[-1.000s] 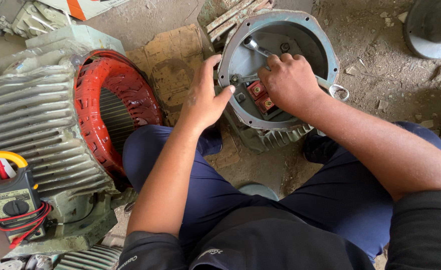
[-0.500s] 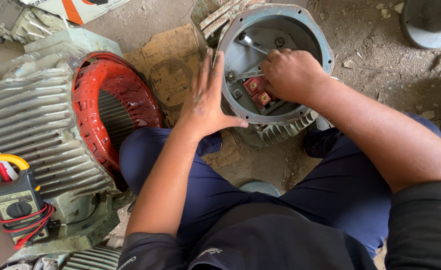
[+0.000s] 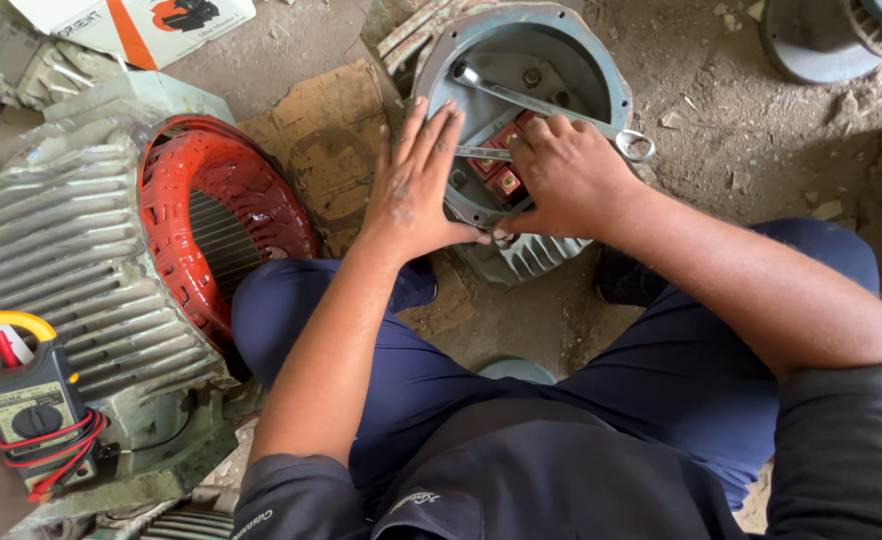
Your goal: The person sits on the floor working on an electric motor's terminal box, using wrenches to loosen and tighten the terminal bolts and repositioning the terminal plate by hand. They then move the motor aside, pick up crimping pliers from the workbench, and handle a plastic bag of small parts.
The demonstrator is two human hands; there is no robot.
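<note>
Left hand (image 3: 416, 190) now flat, fingers spread on motor cover (image 3: 601, 70) rim; right hand (image 3: 561, 180) pinching small tool (image 3: 481, 152) at red terminals (image 3: 506, 180), steadier hold

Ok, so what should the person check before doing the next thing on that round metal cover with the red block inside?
1. Cover held steady: ok. The left hand lies flat on the rim of the grey motor cover.
2. Working hand in place: ok. The right hand sits on the red terminal block.
3. Tool within reach: ok. A spanner lies across the inside of the cover.
4. Fingers gripping a small tool or nut: cannot tell, they hide it.
5. Cover resting level on the dirt floor: cannot tell.
6. Clamp meter out of the way: ok, it rests far to the left.
</note>
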